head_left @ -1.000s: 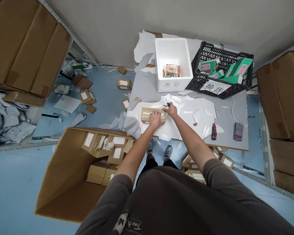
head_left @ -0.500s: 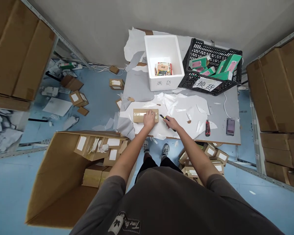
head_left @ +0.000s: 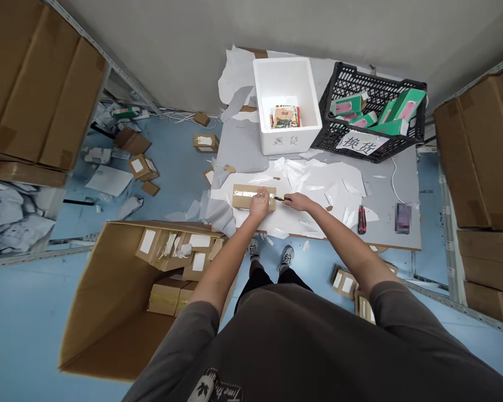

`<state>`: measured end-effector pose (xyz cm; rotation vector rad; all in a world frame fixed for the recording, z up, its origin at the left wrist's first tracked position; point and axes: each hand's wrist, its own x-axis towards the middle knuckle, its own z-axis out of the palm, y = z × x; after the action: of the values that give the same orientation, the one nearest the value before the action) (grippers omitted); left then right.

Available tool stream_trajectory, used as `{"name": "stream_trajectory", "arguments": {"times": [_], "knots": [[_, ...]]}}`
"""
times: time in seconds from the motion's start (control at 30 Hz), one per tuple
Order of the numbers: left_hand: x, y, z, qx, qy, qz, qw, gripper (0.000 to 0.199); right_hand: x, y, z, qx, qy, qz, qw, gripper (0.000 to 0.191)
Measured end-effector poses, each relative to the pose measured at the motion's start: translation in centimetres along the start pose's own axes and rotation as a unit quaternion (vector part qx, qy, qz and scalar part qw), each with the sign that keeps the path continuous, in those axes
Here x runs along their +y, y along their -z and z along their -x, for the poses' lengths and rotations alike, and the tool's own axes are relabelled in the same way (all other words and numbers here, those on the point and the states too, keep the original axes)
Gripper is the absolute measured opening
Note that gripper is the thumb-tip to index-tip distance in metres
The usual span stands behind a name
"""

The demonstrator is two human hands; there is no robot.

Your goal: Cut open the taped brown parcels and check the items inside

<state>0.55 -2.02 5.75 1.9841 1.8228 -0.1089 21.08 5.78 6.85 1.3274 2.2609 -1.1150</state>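
A small taped cardboard box [head_left: 241, 199] lies on the white sheets covering the table, with its long side running left to right. My left hand [head_left: 259, 204] holds it down from above, fingers resting over its top towards the right. In my right hand [head_left: 298, 202] is a utility knife [head_left: 283, 199], dark with a yellow part. Its tip points left and meets the taped right end of the box; how deep the blade sits cannot be seen. A red and black box cutter [head_left: 361, 220] lies further right on the table.
Behind the box stand a white foam bin [head_left: 291, 142] with small packages and a black crate [head_left: 377, 151] of green boxes. Paper scraps [head_left: 295, 173] litter the table [head_left: 389, 192]. A large open carton [head_left: 92, 301] with several small boxes is at my left. Shelving flanks both sides.
My right hand has brought the knife left and turned it level, so its tip now reaches the box's right end. My left hand stays on the box. The view has shifted slightly.
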Motion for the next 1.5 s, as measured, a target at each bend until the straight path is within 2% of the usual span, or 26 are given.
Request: {"name": "stream_trajectory", "arguments": {"times": [0.07, 0.17, 0.23, 0.43, 0.67, 0.77, 0.9, 0.97, 1.07, 1.17, 1.3, 1.5], "knots": [[0.1, 0.1, 0.1, -0.004, -0.002, 0.004, 1.000, 0.077, 0.3, -0.2, 0.0, -0.029, -0.015, -0.095, 0.995, 0.025], [0.1, 0.1, 0.1, -0.013, -0.001, 0.015, 1.000, 0.079, 0.6, -1.0, 0.2, -0.069, -0.051, -0.244, 0.966, 0.034], [0.1, 0.0, 0.0, -0.013, -0.005, 0.019, 1.000, 0.081, 0.7, -1.4, 0.3, -0.090, -0.063, -0.300, 0.947, 0.039], [-0.2, -0.3, 0.1, -0.018, -0.010, 0.027, 0.999, 0.089, 0.9, -1.9, 0.6, -0.132, -0.068, -0.351, 0.924, 0.040], [-0.1, -0.1, 0.2, -0.015, -0.013, 0.018, 1.000, 0.097, -0.6, -3.4, 2.2, -0.140, -0.059, -0.365, 0.918, 0.040], [0.0, 0.3, 0.3, -0.024, -0.016, 0.008, 1.000, 0.092, -0.7, -4.0, 3.2, -0.131, -0.062, -0.369, 0.918, 0.038], [-1.1, 1.6, 0.2, -0.012, -0.019, 0.050, 0.999, 0.059, 0.1, -3.9, 4.6, -0.096, -0.074, -0.338, 0.933, 0.039], [-2.0, 2.3, -0.2, 0.006, -0.024, 0.060, 0.998, 0.048, 0.6, -3.7, 5.0, -0.059, -0.084, -0.317, 0.943, 0.039], [-2.9, 2.7, -1.2, 0.011, -0.042, 0.042, 0.998, 0.055, 0.7, -3.6, 5.0, 0.018, -0.087, -0.283, 0.955, 0.043], [-3.0, 2.2, -1.8, 0.002, -0.068, 0.031, 0.997, 0.055, 0.4, -3.7, 4.2, 0.082, -0.080, -0.201, 0.973, 0.044], [-3.5, 0.7, -1.5, 0.029, -0.102, 0.025, 0.994, 0.051, 0.0, -3.7, 2.8, 0.103, -0.059, -0.079, 0.990, 0.027], [-4.9, -0.9, -1.2, 0.032, -0.125, 0.049, 0.991, 0.049, 0.3, -3.6, 2.1, 0.133, -0.020, 0.008, 0.991, 0.030]]}}
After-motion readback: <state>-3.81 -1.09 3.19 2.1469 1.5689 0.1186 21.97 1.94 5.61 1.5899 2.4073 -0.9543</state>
